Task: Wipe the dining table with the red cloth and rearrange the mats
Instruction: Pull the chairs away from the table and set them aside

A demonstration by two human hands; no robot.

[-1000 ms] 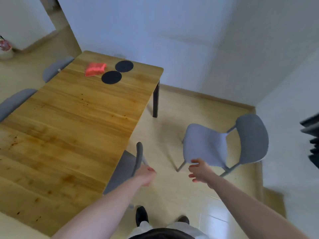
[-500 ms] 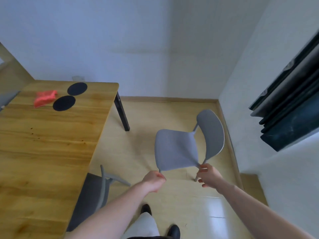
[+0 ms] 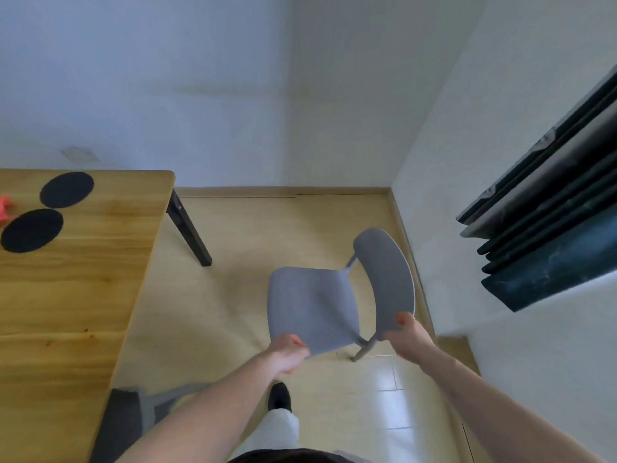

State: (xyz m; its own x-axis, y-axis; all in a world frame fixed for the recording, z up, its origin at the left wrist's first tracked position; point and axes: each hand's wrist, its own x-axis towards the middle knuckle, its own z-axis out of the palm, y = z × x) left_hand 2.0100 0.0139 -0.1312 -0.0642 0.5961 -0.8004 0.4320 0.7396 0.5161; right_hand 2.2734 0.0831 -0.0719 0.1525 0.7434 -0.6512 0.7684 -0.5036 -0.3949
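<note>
A grey chair [image 3: 312,304] stands on the floor to the right of the wooden dining table [image 3: 66,295]. My left hand [image 3: 287,352] grips the near edge of its seat. My right hand [image 3: 405,332] grips the near end of its backrest. Two round black mats [image 3: 66,189] [image 3: 32,230] lie side by side near the table's far right corner. The red cloth [image 3: 5,208] lies beside them, cut off by the left edge of the view.
A second grey chair [image 3: 130,419] is tucked under the table's right side near me. White walls meet in a corner behind the chair. Dark panels [image 3: 551,228] lean on the right wall. My foot [image 3: 279,396] is on the tiled floor.
The view swung right, away from the table. Both hands moved forward from the air and took hold of the grey chair, left on the seat, right on the backrest.
</note>
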